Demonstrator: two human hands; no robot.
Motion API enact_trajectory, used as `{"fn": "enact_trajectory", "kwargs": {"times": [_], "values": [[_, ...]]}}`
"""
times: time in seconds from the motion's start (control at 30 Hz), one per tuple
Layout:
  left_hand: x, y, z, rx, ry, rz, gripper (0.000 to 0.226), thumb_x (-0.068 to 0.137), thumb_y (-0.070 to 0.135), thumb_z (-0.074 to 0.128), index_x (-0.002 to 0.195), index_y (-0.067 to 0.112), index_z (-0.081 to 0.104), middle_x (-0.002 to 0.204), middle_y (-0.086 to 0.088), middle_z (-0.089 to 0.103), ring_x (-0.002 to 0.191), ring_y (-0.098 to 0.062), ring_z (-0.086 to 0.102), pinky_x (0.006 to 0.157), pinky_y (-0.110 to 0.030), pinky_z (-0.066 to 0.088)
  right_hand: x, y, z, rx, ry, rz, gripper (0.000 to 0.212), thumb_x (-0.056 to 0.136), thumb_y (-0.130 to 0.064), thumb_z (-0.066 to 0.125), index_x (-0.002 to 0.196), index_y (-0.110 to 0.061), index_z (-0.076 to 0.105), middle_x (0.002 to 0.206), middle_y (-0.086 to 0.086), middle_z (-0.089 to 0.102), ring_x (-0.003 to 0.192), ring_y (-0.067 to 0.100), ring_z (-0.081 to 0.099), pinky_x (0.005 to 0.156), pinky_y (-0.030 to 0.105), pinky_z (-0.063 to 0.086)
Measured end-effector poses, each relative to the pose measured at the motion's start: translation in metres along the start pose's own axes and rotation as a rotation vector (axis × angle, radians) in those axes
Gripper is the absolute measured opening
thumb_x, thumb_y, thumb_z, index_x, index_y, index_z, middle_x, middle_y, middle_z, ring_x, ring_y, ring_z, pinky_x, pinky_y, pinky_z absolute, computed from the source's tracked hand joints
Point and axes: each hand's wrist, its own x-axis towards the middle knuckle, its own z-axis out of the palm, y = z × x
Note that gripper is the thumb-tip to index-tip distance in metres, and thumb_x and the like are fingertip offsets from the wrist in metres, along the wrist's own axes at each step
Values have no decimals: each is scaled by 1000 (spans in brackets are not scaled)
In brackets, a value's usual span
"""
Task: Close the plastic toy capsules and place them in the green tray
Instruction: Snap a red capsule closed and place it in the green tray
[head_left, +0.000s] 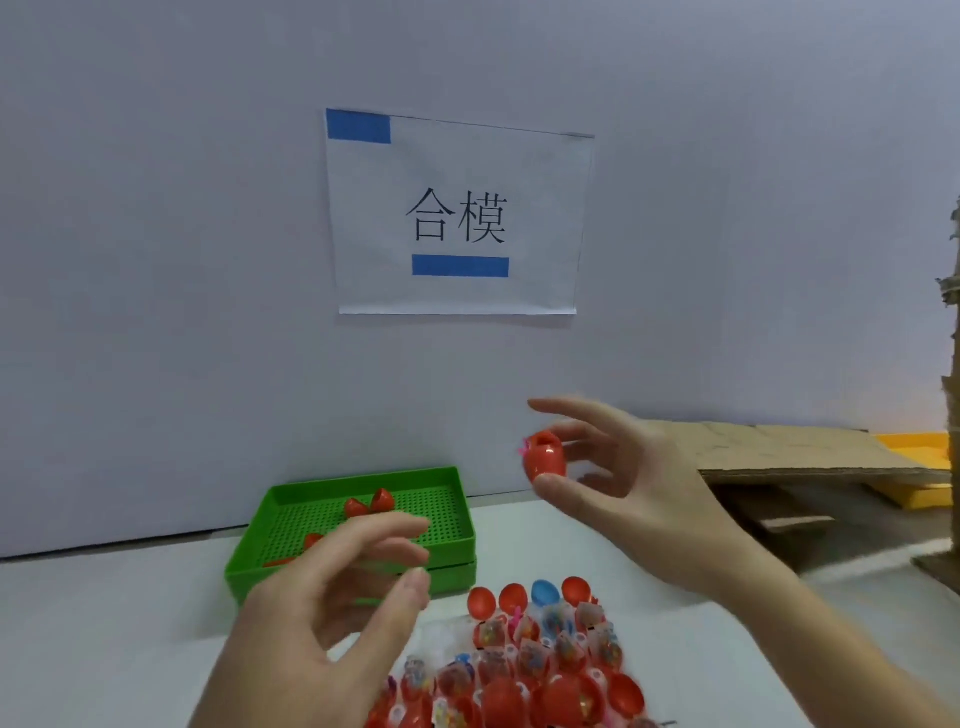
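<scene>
From the head camera, the right hand (639, 483) is raised at about 3 o'clock of the picture's middle, its thumb and middle fingers (582, 447) pinching a red capsule (545, 457) while the index finger stands out straight above it; something pink pokes from the capsule's upper left edge, and whether its halves are fully shut cannot be told. The left hand (332, 587) hovers at about 7 o'clock, holding nothing, its fingers loosely curled and a little spread, in front of the green tray (452, 499). The tray sits on the white tabletop (104, 623) against the wall, and red capsules (369, 503) lie on its perforated floor. At 6 o'clock, near the bottom edge, a heap of open capsules (524, 660) lies on the tabletop, mostly red with one blue half (545, 592), small packeted toys showing inside. A paper sign (457, 218) with blue tape hangs on the wall at 12 o'clock, and cardboard (789, 452) lies at 3 o'clock.
</scene>
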Motion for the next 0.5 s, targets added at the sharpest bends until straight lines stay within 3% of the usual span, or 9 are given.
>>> {"fn": "enact_trajectory", "kwargs": {"times": [0.07,0.13,0.2,0.27,0.43,0.5], "values": [[-3,8,0,-96,-26,-155,43,63,56,64,102,40,69,89,9,76,76,-12,75,71,-25,61,-14,-21,37,4,-49,-67,55,81,-36,79,130,-48,56,108,-17,68,105,8,66,78,25,58],[-3,14,-3,-143,-18,-259,51,61,61,62,106,37,63,87,8,77,78,-10,75,73,-26,61,-21,-36,68,-31,-48,-140,56,77,-38,76,129,-47,57,108,-19,66,102,8,64,70,19,54],[-2,12,-7,-132,16,-303,38,70,52,70,102,32,65,87,8,77,78,-10,75,75,-28,61,-23,-42,90,-72,-41,-176,55,75,-34,76,127,-45,60,107,-23,64,96,6,64,64,11,49],[-1,7,-14,-107,26,-318,17,83,27,74,98,28,67,86,11,77,79,-10,75,75,-27,60,-21,-41,103,-94,-42,-181,56,72,-30,82,124,-40,63,106,-24,61,93,4,64,66,10,49],[2,-4,-27,-160,-38,-353,28,86,8,72,107,23,61,91,12,77,87,-5,74,74,-16,56,-13,-31,105,40,-109,-73,50,72,-16,87,115,-35,69,104,-18,65,97,8,66,74,19,55],[2,-7,-27,-186,-64,-364,26,87,4,70,106,18,60,92,8,77,89,-7,74,80,-19,57,-11,-25,100,112,-106,-36,42,76,-8,81,109,-33,72,100,-14,69,96,10,68,71,19,55]]}}
